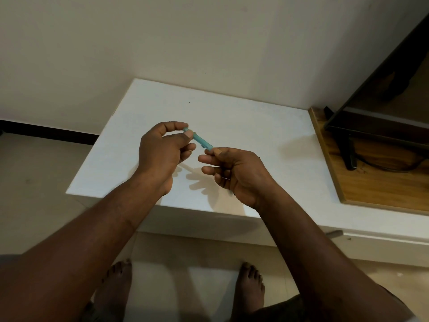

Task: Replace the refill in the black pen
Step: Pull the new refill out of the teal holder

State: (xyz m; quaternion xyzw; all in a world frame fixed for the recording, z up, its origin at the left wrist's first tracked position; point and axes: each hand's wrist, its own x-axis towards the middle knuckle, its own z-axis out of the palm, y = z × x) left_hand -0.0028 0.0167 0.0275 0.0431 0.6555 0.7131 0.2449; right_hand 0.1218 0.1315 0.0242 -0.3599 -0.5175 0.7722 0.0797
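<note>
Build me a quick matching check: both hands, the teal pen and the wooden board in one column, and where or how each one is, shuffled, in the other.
Things:
1 left hand
2 right hand
3 teal pen
4 wooden board

States:
A lies at the right end of the white table
B pinches the pen's far, left end
C spans the gap between both hands
D pinches the pen's near, right end

Pairs: 1-B, 2-D, 3-C, 4-A

A room in a home: a television on a wooden board beside a white surface, tiled floor, bare feet.
</note>
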